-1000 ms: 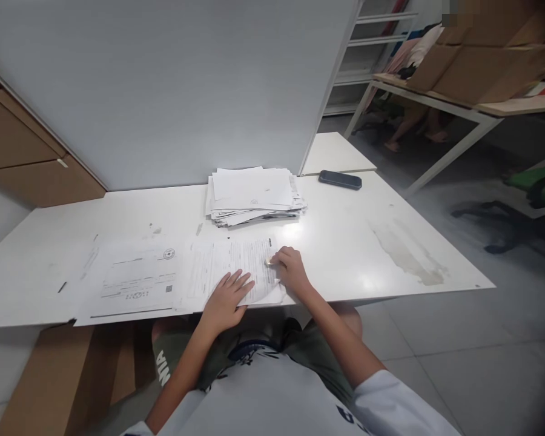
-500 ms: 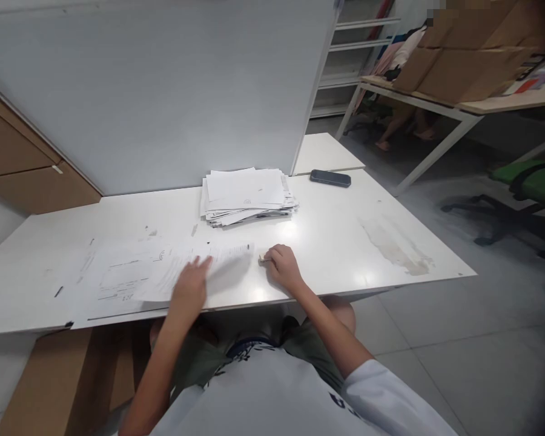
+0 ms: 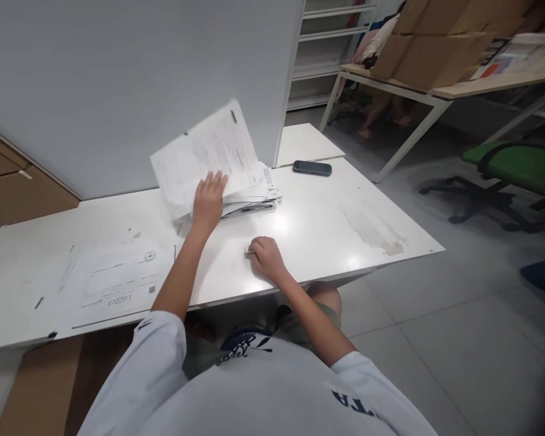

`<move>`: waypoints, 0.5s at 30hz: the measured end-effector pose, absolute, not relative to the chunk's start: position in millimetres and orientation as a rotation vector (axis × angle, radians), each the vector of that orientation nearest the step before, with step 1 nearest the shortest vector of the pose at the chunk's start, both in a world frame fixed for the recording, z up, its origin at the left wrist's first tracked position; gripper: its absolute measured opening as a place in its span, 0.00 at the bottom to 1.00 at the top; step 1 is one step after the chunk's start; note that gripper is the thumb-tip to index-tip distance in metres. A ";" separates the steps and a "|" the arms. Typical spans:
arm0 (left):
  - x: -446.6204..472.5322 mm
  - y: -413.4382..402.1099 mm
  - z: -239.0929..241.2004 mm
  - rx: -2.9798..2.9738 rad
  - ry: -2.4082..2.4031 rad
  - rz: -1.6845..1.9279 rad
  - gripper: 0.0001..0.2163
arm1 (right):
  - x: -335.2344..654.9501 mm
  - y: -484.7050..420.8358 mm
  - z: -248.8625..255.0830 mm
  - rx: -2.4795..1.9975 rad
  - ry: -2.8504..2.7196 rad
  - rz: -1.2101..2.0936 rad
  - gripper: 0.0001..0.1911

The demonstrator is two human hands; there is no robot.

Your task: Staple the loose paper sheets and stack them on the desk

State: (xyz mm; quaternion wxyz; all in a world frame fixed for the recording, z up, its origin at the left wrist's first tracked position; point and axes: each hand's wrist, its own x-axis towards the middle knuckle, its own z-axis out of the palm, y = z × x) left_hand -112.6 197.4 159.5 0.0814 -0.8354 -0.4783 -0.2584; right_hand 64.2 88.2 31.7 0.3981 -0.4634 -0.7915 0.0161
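Observation:
A printed sheet of paper (image 3: pixel 209 145) is tilted up over the paper stack, its far corner against the grey panel. My left hand (image 3: pixel 209 203) grips it near its lower edge, fingers lying across the front and the thumb hidden. Below it, the stack of papers (image 3: pixel 254 204) is partly covered. On the desk nearer me, my right hand (image 3: pixel 267 257) is curled round a small pale object (image 3: pixel 249 251); only its end shows, too little to name. To the left, another printed sheet (image 3: pixel 113 278) lies flat near the desk's front edge.
A dark phone (image 3: pixel 312 168) lies on the white desk (image 3: pixel 318 224) at the back right. The grey panel (image 3: pixel 131 91) rises behind the stack. Cardboard boxes (image 3: pixel 27 188) stand at left. A green chair (image 3: pixel 518 163) and another table with boxes are at right, with a person seated behind.
My left hand has lifted the upper printed sheet off the desk and carried it forward and up over the stack. The right hand stays on the small object. The view has shifted slightly.

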 end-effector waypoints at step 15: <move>-134.6 229.2 117.8 -2.633 -1.493 -0.435 0.25 | 65.9 86.5 30.4 -1.137 -1.996 0.096 0.10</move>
